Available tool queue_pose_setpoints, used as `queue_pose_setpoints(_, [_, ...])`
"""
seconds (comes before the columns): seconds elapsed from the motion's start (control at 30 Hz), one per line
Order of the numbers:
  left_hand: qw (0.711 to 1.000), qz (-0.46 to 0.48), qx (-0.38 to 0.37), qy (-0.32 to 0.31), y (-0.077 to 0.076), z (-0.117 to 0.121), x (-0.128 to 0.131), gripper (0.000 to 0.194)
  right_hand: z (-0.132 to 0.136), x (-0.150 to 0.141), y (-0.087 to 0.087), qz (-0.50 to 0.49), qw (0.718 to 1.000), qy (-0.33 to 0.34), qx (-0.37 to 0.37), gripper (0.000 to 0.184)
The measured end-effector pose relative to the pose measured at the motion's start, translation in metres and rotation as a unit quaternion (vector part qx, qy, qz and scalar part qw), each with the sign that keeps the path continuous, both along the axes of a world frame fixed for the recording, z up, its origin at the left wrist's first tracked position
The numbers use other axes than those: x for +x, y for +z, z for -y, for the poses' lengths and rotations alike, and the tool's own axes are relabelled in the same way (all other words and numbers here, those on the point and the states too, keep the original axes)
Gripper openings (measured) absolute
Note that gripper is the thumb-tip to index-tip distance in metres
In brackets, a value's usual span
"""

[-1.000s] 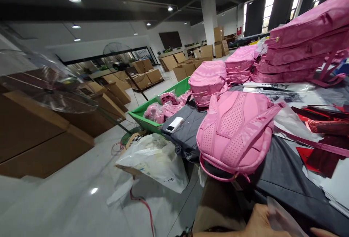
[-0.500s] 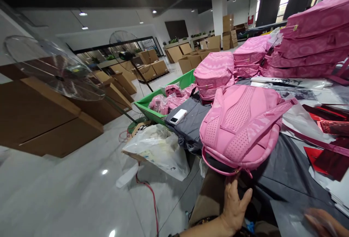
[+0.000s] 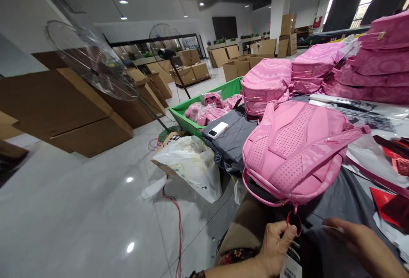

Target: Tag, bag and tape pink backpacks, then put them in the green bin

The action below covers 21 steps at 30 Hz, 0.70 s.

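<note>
A pink backpack (image 3: 297,150) lies on the dark grey cloth with its straps and padded back panel facing up. Just below its near edge, my left hand (image 3: 276,241) pinches a red string loop (image 3: 299,224) at the backpack's zip end. Under that hand hangs a tag with a white label (image 3: 291,269), partly cut off by the frame. My right hand (image 3: 361,239), slightly blurred, is to the right with its fingers curled at the edge of a thin clear plastic piece (image 3: 322,244); its full shape is hard to make out.
Stacked pink backpacks (image 3: 268,82) stand behind and to the right. A green bin (image 3: 182,118) holds wrapped pink items. A white device (image 3: 218,130) rests on the grey cloth. Red packets (image 3: 386,205) lie at right. On the floor are a white plastic bag (image 3: 191,167) and a fan (image 3: 96,71).
My left hand has gone from spread fingers at the backpack's edge to pinching the red loop, and the tag has come into view. My right hand has moved left, closer to it. The view has shifted left.
</note>
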<state>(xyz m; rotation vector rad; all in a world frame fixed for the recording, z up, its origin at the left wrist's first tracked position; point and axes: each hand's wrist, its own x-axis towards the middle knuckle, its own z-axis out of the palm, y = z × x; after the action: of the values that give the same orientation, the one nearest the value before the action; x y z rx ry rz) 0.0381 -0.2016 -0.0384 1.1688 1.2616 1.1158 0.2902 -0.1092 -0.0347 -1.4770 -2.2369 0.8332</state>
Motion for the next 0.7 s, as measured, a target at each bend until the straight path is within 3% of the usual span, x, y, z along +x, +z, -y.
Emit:
queue_pose_setpoints(0.03, [0.998,-0.042,0.046,-0.001,0.0,0.001,0.001,0.073,-0.004,-0.022,0.007,-0.013,0.996,0.056,-0.064,0.054])
queue_pose_setpoints(0.1, [0.978,-0.137,0.159,-0.013,-0.006,0.0,0.008,0.067,-0.01,-0.059,0.02,-0.046,0.984,0.101,-0.142,0.057])
queue_pose_setpoints(0.2, [0.902,-0.303,0.304,-0.048,-0.023,-0.01,0.019,0.047,-0.016,-0.085,0.035,-0.074,0.978,0.054,-0.188,0.066])
queue_pose_setpoints(0.3, [0.809,-0.443,0.378,-0.082,-0.032,-0.015,0.025,0.028,-0.015,-0.085,0.041,-0.064,0.983,0.002,-0.17,0.071])
queue_pose_setpoints(0.37, [0.772,-0.484,0.4,-0.096,-0.031,-0.013,0.027,0.023,-0.011,-0.081,0.044,-0.047,0.99,-0.031,-0.128,0.075])
queue_pose_setpoints(0.4, [0.767,-0.495,0.398,-0.095,-0.03,-0.011,0.028,0.021,-0.009,-0.08,0.045,-0.04,0.992,-0.043,-0.113,0.078])
queue_pose_setpoints(0.47, [0.779,-0.497,0.373,-0.086,-0.027,-0.007,0.031,0.019,-0.003,-0.081,0.047,-0.042,0.992,-0.054,-0.104,0.081])
queue_pose_setpoints(0.6, [0.832,-0.429,0.341,-0.09,-0.022,-0.003,0.031,0.032,0.003,-0.089,0.049,-0.062,0.994,-0.049,-0.074,0.075])
queue_pose_setpoints(0.7, [0.913,-0.302,0.268,-0.059,-0.011,-0.003,0.018,0.033,0.003,-0.09,0.043,-0.087,0.995,-0.044,-0.021,0.064])
